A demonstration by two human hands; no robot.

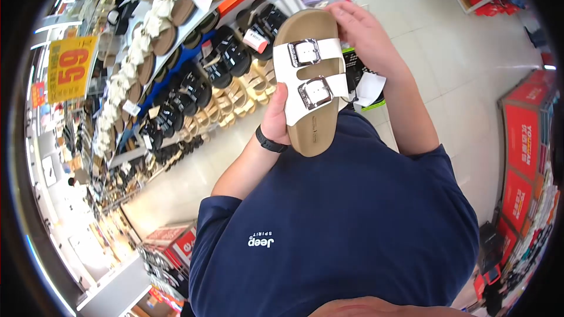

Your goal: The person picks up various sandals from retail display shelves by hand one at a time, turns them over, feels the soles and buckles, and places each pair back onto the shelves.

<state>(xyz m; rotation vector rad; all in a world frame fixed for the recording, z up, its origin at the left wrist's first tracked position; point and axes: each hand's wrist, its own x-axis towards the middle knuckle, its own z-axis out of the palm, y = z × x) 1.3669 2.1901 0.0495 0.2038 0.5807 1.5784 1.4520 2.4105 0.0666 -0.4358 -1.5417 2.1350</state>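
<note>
A slide sandal (306, 82) with two white straps, large silver buckles and a tan footbed is held up in front of my chest. My left hand (275, 116), with a black band on its wrist, grips the sandal's left side, thumb along the edge and the other fingers hidden beneath. At the toe end, my right hand (367, 35) has its fingers against the right edge; its thumb is out of sight. A white paper tag (371, 88) hangs beside the sandal's right side, over a black item with bright green edging (354, 69) that I cannot make out fully.
A tiered shoe rack (126, 155) on the left carries rows of black, cream and white sandals. A yellow price sign (71, 69) marked 59 stands out from it. Red boxes (520, 141) line the right side. Pale tiled floor (437, 53) runs between.
</note>
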